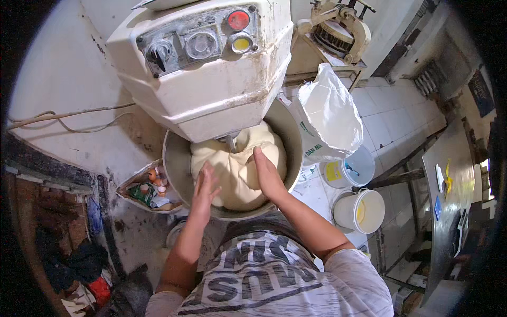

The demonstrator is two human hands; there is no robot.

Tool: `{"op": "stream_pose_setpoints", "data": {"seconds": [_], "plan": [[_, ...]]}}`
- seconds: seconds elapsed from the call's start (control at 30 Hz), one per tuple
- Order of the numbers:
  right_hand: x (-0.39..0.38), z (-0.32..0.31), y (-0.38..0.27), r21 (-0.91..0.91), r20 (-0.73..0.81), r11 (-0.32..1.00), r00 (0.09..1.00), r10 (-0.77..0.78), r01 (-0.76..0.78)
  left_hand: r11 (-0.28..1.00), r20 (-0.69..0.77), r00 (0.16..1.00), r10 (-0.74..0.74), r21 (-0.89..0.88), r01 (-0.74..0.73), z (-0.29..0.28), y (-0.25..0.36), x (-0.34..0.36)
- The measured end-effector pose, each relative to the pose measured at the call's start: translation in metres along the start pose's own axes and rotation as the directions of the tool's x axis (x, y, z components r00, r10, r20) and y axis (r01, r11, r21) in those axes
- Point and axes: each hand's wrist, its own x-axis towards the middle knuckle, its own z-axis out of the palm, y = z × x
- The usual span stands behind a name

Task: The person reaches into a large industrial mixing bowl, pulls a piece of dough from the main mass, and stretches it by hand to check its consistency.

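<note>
A large mass of pale dough [235, 185] fills much of the metal mixing bowl [177, 164] in front of me. Its surface is smooth, with folds near the middle. The mixer's metal hook [231, 141] reaches down into it from the white mixer head [211, 95]. My left hand [205, 186] is over the left side of the dough, fingers stretched and apart, holding nothing. On the right side, my right hand [266, 174] rests its open palm against the dough, fingers extended toward the hook.
Control knobs and a red button [238, 20] sit on the mixer's front. Left of the bowl stands a box of eggshells and waste [153, 187]. To the right are an open white sack [330, 116], two buckets [359, 211] and a metal table [449, 169]. Behind stands a press-like machine [335, 34].
</note>
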Motion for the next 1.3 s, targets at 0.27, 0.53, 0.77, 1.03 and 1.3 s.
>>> {"op": "stream_pose_setpoints", "data": {"seconds": [0.27, 0.53, 0.77, 1.03, 1.3], "plan": [[-0.016, 0.009, 0.006, 0.114, 0.357, 0.983, 0.929, 0.092, -0.142, 0.596, 0.374, 0.833, -0.409, -0.581, 0.554, 0.012, -0.006, -0.007], [-0.012, 0.017, 0.003, -0.053, 0.082, 0.998, 0.996, 0.036, -0.032, 0.728, 0.226, 0.909, -0.35, -0.546, 0.415, 0.024, 0.005, -0.015], [0.007, 0.008, 0.006, 0.518, 0.124, 0.77, 0.924, 0.363, -0.372, 0.764, 0.07, 0.951, -0.3, -0.58, 0.283, 0.012, 0.016, -0.009], [0.003, 0.007, 0.049, 0.223, 0.084, 0.927, 0.954, 0.289, -0.301, 0.854, -0.011, 0.992, -0.122, -0.511, 0.1, 0.003, 0.008, -0.01], [-0.013, 0.03, 0.004, -0.11, 0.037, 0.986, 0.992, -0.124, 0.127, 0.954, 0.011, 1.0, 0.022, 0.299, -0.025, 0.007, -0.02, -0.009]]}}
